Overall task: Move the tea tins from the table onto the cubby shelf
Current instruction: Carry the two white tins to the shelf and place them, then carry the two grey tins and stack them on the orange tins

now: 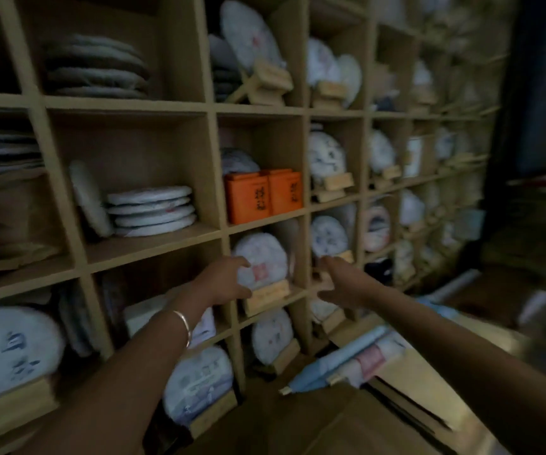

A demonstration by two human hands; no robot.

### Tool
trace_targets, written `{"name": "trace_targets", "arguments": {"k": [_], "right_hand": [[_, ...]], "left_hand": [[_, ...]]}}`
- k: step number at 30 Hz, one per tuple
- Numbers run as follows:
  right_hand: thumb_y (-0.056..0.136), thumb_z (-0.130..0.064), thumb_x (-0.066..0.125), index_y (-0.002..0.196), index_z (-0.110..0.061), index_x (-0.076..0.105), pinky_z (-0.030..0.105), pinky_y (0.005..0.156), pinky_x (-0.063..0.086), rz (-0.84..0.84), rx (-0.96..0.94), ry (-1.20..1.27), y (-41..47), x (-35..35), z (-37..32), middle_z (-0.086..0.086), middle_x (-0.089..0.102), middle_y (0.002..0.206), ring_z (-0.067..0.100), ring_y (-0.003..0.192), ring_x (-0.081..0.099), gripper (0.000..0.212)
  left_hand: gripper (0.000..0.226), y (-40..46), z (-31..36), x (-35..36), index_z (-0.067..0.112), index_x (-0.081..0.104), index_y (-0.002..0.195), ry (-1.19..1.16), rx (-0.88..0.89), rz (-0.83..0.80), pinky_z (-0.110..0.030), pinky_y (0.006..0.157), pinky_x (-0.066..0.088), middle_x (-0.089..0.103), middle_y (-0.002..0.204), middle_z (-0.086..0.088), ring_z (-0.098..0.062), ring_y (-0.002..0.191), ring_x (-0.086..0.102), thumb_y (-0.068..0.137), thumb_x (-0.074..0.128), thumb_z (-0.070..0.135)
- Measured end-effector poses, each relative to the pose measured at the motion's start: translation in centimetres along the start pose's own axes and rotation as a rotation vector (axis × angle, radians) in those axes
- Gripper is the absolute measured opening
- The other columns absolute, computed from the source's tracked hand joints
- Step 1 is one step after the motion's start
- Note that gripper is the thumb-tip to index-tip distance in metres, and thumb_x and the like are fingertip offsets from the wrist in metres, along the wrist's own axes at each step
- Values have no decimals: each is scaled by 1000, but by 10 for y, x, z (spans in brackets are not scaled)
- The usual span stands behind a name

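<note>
I've got both hands out toward the cubby shelf (153, 105), both empty. My left hand (224, 280) has its fingers spread wide in front of a wrapped tea cake (260, 261) on its wooden stand (266, 295). My right hand (340, 284) is also open, fingers loosely apart. Two orange tea tins (263, 195) stand side by side, touching, in the cubby right above.
</note>
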State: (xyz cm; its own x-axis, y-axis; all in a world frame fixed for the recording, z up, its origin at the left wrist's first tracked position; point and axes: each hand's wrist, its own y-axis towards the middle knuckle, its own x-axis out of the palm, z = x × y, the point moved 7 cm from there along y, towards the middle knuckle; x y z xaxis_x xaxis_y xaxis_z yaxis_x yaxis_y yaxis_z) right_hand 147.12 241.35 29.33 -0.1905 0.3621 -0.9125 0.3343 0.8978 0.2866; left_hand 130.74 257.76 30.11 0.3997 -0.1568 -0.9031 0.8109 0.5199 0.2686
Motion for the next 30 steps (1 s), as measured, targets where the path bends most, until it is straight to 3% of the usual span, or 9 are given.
{"name": "trace_targets", "arguments": {"k": [4, 9, 13, 18, 23, 26, 30], "right_hand": [[81, -25, 70, 133, -2, 43, 38, 92, 44, 60, 199, -119, -107, -49, 64, 21, 54, 126, 36, 116, 53, 62], [82, -28, 67, 128, -3, 42, 38, 92, 44, 149, 622, -276, -286, -137, 147, 19, 51, 125, 38, 116, 51, 58], [82, -32, 67, 133, -9, 40, 38, 94, 42, 216, 920, -371, -447, -204, 178, 17, 49, 127, 35, 119, 49, 63], [81, -34, 67, 118, -6, 46, 31, 79, 41, 325, 1202, -415, -632, -263, 188, 17, 53, 117, 34, 110, 53, 51], [81, -31, 67, 125, -7, 45, 36, 92, 45, 305, 1420, -446, -784, -293, 201, 18, 52, 128, 34, 117, 52, 55], [81, -33, 68, 130, -6, 44, 35, 97, 42, 278, 1478, -468, -854, -311, 216, 17, 50, 134, 31, 122, 48, 61], [84, -30, 67, 133, -6, 41, 36, 99, 42, 275, 1508, -440, -927, -330, 246, 15, 48, 138, 29, 124, 48, 62]], "left_hand": [[52, 19, 99, 54, 13, 59, 120, -78, 188, -102, -33, 86, 47, 63, 118, -8, -25, 106, 60, 74, 79, 27], [51, 19, 290, 120, 8, 59, 118, -109, 505, -246, -32, 78, 46, 63, 116, -13, -29, 103, 60, 75, 77, 28], [63, -26, 452, 165, 14, 53, 128, -105, 743, -334, -30, 87, 45, 56, 128, -8, -25, 115, 54, 74, 77, 34], [57, -106, 619, 211, 24, 54, 124, -134, 972, -420, -27, 89, 42, 56, 127, -2, -20, 116, 52, 73, 75, 40], [51, -189, 759, 255, 25, 58, 109, -207, 1121, -509, -29, 80, 48, 62, 111, 1, -19, 102, 58, 65, 77, 42], [52, -233, 829, 286, 32, 55, 101, -230, 1173, -589, -31, 82, 41, 56, 94, 10, -19, 99, 53, 56, 71, 53], [59, -268, 906, 335, 26, 53, 120, -245, 1188, -634, -27, 82, 39, 59, 121, 0, -19, 105, 53, 67, 73, 43]]}}
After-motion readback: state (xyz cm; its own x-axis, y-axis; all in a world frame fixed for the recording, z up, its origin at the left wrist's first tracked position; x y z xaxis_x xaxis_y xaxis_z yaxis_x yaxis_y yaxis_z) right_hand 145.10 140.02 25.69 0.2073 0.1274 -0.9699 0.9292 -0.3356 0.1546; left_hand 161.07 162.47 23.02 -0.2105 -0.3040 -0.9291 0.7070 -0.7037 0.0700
